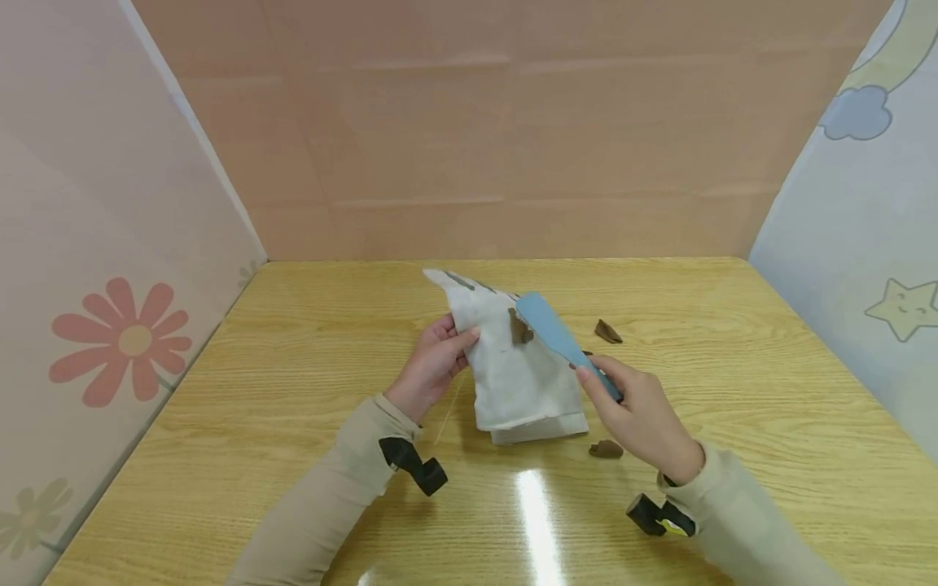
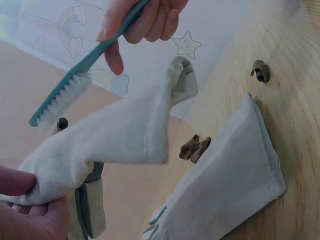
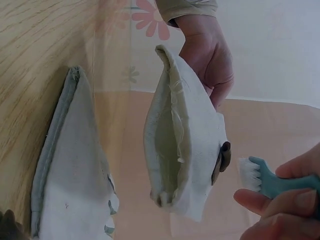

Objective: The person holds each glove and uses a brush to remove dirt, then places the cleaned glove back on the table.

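My left hand (image 1: pixel 432 366) pinches the side edge of a white cloth glove (image 1: pixel 506 382), thumb on top, holding it raised and tilted over the table. Its wide cuff opening shows in the right wrist view. A curled brown flake (image 1: pixel 520 327) sits on its upper face. In my right hand (image 1: pixel 645 415) is a blue brush (image 1: pixel 545 321), gripped by the handle. Its white bristles (image 2: pixel 65 97) face the glove near the flake; whether they touch it I cannot tell. A second white glove (image 2: pixel 225 185) lies on the table, mostly hidden underneath in the head view.
On the wooden table (image 1: pixel 293 350), one brown flake (image 1: pixel 608 331) lies beyond my right hand and another flake (image 1: pixel 606 449) to the near side. A pink-brown panel (image 1: pixel 513 163) closes the back; printed panels stand left and right.
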Tool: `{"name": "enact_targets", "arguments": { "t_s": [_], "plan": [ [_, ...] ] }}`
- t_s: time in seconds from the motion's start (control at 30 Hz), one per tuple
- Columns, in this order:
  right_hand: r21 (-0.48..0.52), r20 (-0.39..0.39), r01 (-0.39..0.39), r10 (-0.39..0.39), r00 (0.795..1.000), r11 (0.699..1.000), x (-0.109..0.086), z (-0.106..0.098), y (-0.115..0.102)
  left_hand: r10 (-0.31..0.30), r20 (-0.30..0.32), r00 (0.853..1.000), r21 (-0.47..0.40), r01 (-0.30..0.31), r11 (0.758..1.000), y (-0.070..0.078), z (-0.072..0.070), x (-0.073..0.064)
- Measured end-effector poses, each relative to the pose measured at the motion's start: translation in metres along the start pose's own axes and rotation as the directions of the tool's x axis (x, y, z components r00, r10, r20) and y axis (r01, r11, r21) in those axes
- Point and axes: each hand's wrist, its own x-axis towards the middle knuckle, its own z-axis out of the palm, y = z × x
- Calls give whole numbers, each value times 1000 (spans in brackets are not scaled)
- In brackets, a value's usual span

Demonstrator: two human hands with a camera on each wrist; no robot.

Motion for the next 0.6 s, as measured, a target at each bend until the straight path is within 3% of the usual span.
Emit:
{"name": "enact_targets", "arguments": {
  "t_s": [0.27,0.6],
  "plan": [
    [6,18,15,-15,1000,1000,3,3,-2,1,4,1000,11,-1,1000,-1,1,-1],
    [1,32,-22,22,999,1000,0,-2,-2,13,12,1000,29,-14,999,0,-1,0]
  ]
}}
